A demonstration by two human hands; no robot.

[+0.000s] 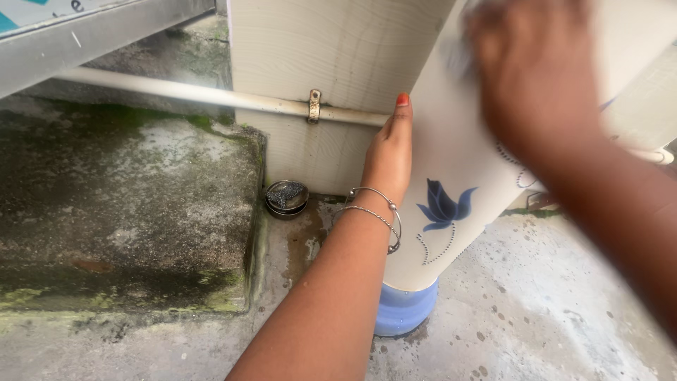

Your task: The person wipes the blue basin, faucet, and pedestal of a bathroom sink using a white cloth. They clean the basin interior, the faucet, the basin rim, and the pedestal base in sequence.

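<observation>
A tall white container (458, 176) with a blue flower print and a pale blue base (403, 310) stands tilted on the wet concrete floor. My left hand (389, 152) lies flat against its left side, fingers straight, two thin bangles on the wrist. My right hand (532, 74) is blurred over the container's upper part, pressed on its surface; something pale may be under it, but I cannot make it out.
A cream tiled pillar (317, 63) rises behind, with a white pipe (176, 90) clamped across it. A small round metal bowl (286, 197) sits at the pillar's foot. A mossy concrete step (127, 204) fills the left.
</observation>
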